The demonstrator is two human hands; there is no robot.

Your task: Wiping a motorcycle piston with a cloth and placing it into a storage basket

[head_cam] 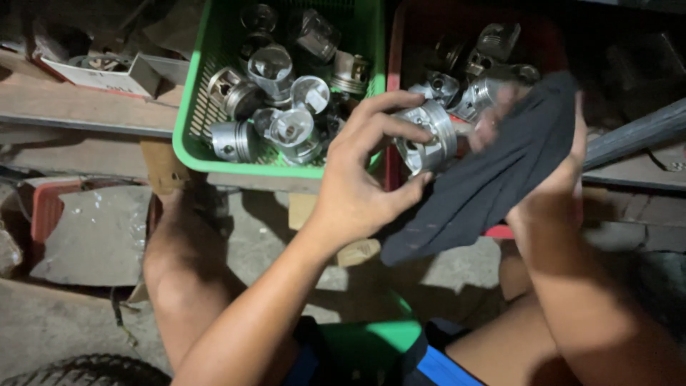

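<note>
1. Piston (429,137), a shiny metal one, sits right about the centre of the view, held up in the air over the gap between the two crates.
2. Hard to see bits first: the far side of the piston is covered by the dark cloth (500,179), and the right-hand fingertips up at about 1 o'clock from the piston are blurry, so I can't tell exactly how they sit on it.
3. Left hand (361,179) comes in from 7 o'clock. Its fingers (389,129) are curled around the near side of the piston, thumb underneath at about 6 o'clock, so it's a proper closed grip on the metal.
4. Right hand (550,193) is at 3 o'clock of the piston, wrapped up in the cloth. Fingers are bent round the cloth, holding it against the piston's right end.
5. Green crate (187,139) at 10 o'clock is full of more pistons (286,107), piled every which way; its top is cut off by the frame edge.
6. Red crate (394,86) at 12 to 1 o'clock holds another pile, mostly lost in the dark.
7. Bare knees at the bottom, and a tyre (93,370) cut off at 7 o'clock.
</note>
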